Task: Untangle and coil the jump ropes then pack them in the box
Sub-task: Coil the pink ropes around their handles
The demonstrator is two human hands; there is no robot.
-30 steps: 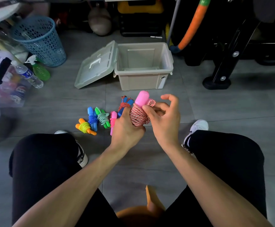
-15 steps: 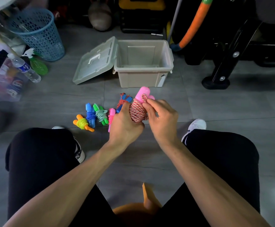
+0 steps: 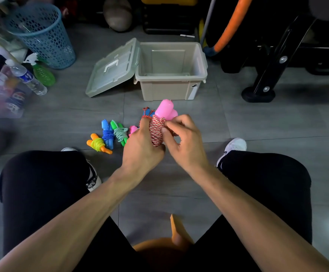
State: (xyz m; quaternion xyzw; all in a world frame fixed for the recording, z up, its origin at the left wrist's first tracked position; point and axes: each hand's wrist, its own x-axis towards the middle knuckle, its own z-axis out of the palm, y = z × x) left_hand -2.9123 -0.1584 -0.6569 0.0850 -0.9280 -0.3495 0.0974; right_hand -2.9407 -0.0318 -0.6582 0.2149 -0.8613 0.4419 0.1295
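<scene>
A red-and-white jump rope (image 3: 156, 132) is wound tightly round its two pink handles (image 3: 166, 109). My left hand (image 3: 140, 148) grips the bundle from the left, and my right hand (image 3: 183, 142) pinches the rope's end at the top of the coil. Coiled ropes lie in a row on the floor: an orange-handled yellow one (image 3: 98, 144), a blue one (image 3: 107, 134), a green-handled one (image 3: 120, 133), a pink-handled one (image 3: 133, 128) half hidden by my left hand, and a blue-handled red one (image 3: 147, 111). The beige box (image 3: 167, 90) stands open and empty behind them.
The box's lid (image 3: 112, 69) leans open to its left. A blue mesh basket (image 3: 42, 36), a water bottle (image 3: 26, 77) and a green spray bottle (image 3: 42, 72) stand far left. Black equipment legs (image 3: 261, 83) are on the right. My knees and shoes frame the floor.
My right hand's fingers have come down from spread onto the top of the coil and now pinch the rope end. The view has shifted slightly; the bundle stays in my left hand.
</scene>
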